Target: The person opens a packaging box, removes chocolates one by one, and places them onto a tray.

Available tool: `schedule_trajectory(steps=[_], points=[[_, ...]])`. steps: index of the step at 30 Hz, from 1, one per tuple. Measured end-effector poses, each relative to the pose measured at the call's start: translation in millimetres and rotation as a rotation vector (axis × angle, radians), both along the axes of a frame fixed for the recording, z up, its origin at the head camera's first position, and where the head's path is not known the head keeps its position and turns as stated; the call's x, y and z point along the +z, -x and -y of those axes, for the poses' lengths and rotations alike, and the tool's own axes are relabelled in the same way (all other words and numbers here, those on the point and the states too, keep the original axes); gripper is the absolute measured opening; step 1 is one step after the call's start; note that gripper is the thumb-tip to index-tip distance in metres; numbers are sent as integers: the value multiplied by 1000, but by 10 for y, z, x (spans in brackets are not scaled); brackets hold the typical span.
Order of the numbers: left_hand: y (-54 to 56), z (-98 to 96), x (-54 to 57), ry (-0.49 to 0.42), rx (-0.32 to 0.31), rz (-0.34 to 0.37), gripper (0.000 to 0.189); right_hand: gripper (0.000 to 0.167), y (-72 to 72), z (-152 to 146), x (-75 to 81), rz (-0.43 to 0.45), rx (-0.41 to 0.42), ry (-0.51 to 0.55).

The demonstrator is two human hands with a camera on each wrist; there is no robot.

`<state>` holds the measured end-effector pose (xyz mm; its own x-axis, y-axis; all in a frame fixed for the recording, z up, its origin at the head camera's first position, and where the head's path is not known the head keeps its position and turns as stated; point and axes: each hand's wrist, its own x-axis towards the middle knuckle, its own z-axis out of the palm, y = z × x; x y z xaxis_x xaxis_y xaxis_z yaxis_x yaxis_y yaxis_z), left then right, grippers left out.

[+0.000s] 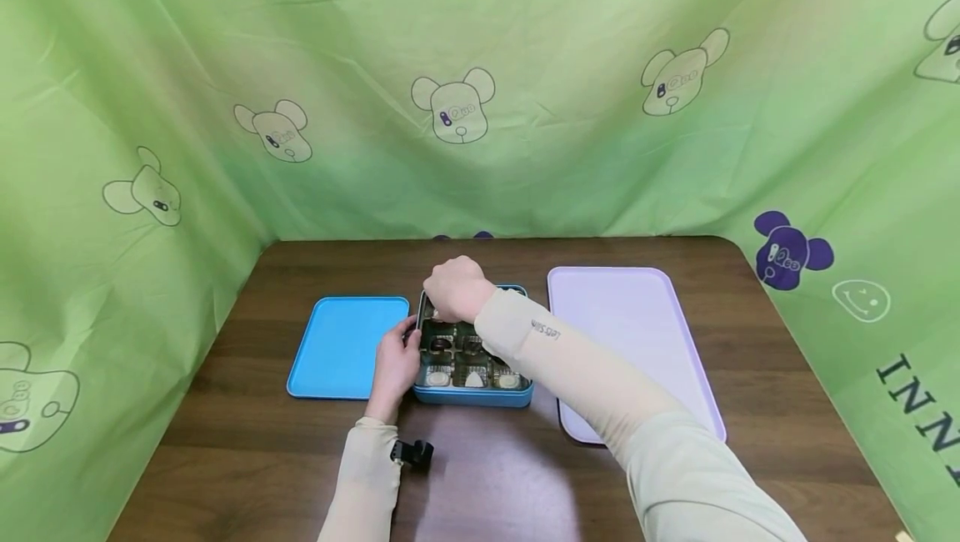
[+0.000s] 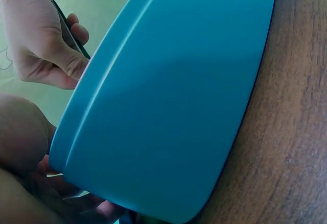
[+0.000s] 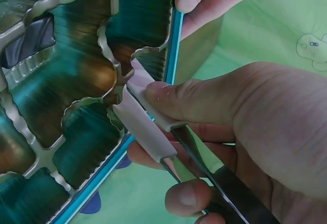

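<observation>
A blue tin box (image 1: 472, 398) stands near the middle of the table, with a clear divided tray (image 3: 43, 157) inside. Pale and dark small pieces sit in several compartments, among them a white piece (image 1: 475, 378) in the front row. My left hand (image 1: 397, 363) holds the tin's left side, its thumb at the rim. Over the tin's back left corner is my right hand (image 1: 457, 289), gripping metal tongs (image 3: 191, 150) with pale pink tips. Those tips stand slightly apart at a corner compartment, and I see no piece between them.
Left of the tin lies a flat blue lid (image 1: 348, 348). A lilac tray (image 1: 622, 317) lies on the right, partly behind my right forearm. Green printed cloth (image 1: 525, 183) hangs around the wooden table (image 1: 247, 442).
</observation>
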<state>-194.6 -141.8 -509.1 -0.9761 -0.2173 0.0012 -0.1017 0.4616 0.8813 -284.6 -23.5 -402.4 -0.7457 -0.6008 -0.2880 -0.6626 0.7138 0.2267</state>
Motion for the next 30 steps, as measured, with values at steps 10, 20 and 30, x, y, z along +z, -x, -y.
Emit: schedule_trajectory(steps=[10, 20, 30], points=[[4, -24, 22, 16, 7, -13, 34, 44, -46, -110, 143, -44, 3, 25], [-15, -31, 47, 8, 13, -10, 35, 20, -147, -226, 372, -80, 7, 75], [-31, -43, 41, 7, 16, -11, 35, 9, -226, -444, 489, -131, -15, 138]])
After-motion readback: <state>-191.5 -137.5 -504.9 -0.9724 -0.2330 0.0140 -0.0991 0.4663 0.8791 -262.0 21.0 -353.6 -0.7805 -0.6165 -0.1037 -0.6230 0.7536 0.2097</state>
